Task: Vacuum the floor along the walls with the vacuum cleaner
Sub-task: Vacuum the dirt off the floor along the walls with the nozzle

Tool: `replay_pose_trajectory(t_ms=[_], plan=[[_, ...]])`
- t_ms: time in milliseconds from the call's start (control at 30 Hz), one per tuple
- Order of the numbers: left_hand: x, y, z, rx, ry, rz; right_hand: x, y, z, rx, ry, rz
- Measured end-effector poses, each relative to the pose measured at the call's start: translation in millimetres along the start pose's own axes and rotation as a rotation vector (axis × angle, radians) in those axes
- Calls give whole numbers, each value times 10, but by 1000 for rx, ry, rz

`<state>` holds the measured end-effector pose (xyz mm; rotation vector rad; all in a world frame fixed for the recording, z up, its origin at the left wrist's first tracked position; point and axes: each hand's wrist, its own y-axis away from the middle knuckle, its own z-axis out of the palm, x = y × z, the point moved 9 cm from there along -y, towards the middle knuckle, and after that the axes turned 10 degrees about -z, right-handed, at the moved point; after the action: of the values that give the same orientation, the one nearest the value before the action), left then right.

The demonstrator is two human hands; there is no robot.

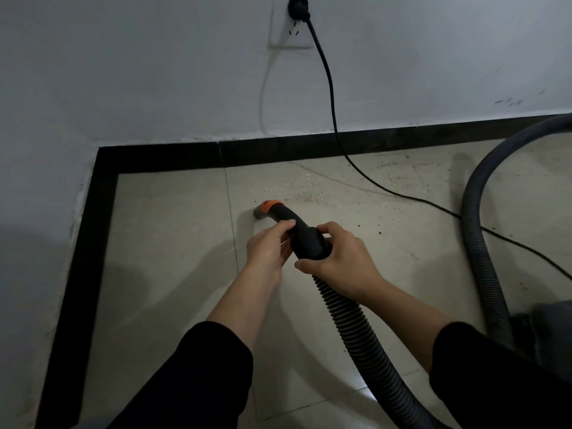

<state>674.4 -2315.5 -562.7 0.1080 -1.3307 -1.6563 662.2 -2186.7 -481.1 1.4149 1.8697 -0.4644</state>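
A black vacuum handle (305, 232) with an orange collar (270, 205) ends in a grey nozzle tip (258, 213) that touches the beige tiled floor (173, 230). My left hand (268, 246) grips the handle from the left, thumb on top. My right hand (335, 258) grips its rear end, where the ribbed grey hose (365, 335) begins. Dark crumbs and dust (305, 196) lie just past the nozzle, towards the wall's black skirting (278, 151).
The hose loops round on the right (478, 230) to the vacuum's grey body (548, 323) at the right edge. A black power cord (332, 97) runs from a wall socket (291, 29) down across the floor. A room corner (105, 159) lies to the left.
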Motion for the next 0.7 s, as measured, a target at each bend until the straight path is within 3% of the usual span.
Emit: replay_pose_trajectory(t_ms=[700], plan=[[-4,-160,238,-75,-74,26,107,-62,-43,102,43,12]])
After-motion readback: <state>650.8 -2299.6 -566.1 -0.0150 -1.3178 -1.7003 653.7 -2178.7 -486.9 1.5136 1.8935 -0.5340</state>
